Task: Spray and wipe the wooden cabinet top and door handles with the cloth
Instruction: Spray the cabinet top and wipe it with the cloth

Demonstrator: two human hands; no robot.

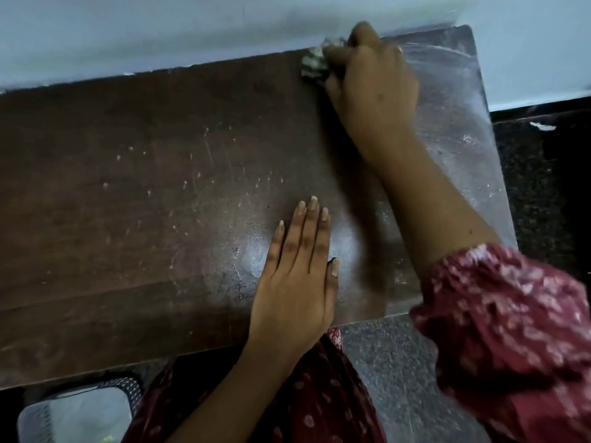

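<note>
The dark brown wooden cabinet top [144,187] fills most of the head view, flecked with pale specks and scratches. Its right end looks wet and streaky. My right hand [371,81] is at the far edge by the wall, closed on a crumpled grey-and-white cloth [315,63] pressed against the wood. My left hand [299,273] lies flat on the near part of the top, palm down, fingers straight and close together, holding nothing. No spray bottle or door handles are in sight.
A pale blue wall [160,33] runs along the back edge of the top. Dark speckled floor [543,187] lies to the right and below. A pale plastic bin [76,414] stands at the lower left under the front edge.
</note>
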